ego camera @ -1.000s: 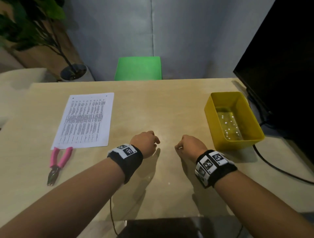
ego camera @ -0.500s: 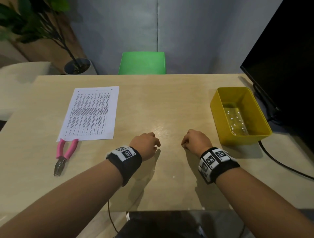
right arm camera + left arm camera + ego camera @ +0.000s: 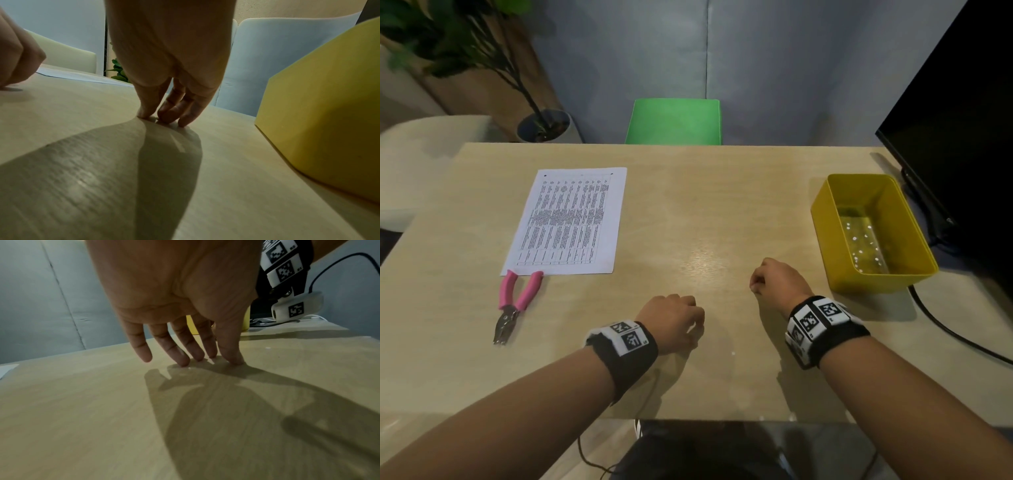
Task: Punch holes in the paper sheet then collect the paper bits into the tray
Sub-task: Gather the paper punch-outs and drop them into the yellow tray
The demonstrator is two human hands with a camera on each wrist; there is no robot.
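A printed paper sheet (image 3: 571, 222) lies flat at the table's left, with a punched hole in each far corner. Just below it lies the pink-handled hole punch (image 3: 517, 301). The yellow tray (image 3: 822, 219) stands at the right with several white paper bits (image 3: 863, 240) on its floor. My left hand (image 3: 674, 322) is at the table's middle, its straight fingertips (image 3: 185, 363) touching the wood beside a tiny white bit (image 3: 188, 368). My right hand (image 3: 774, 281) is left of the tray (image 3: 318, 113), thumb and fingertips (image 3: 180, 123) gathered on the table. Neither hand visibly holds anything.
A black monitor (image 3: 955, 137) stands at the right edge, and its cable (image 3: 955, 339) runs across the table corner behind the tray. A green chair (image 3: 674, 121) and a potted plant (image 3: 541, 126) stand beyond the far edge. One loose white bit (image 3: 733, 353) lies between my wrists.
My left hand has drawn back toward me along the table. The right hand stays about where it was, beside the tray. The head view has shifted slightly.
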